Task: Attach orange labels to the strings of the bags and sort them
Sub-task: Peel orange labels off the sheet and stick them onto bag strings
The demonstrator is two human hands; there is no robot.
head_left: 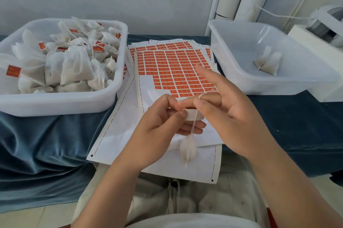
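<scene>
Head view: bag (187, 150) hangs plumb on string (194, 125) beneath both hands; right hand (232, 109) pinches string, left hand (159, 122) pinches label (191, 114) against it.

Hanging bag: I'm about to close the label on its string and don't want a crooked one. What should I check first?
1. The string is pinched by the right hand at its index finger: ok.
2. The label is held in the left hand: ok.
3. The string crosses the label: ok.
4. The bag hangs free below both hands: ok.
5. The label sits square to the string: cannot tell.
6. The label sheet has orange labels left: ok.
</scene>
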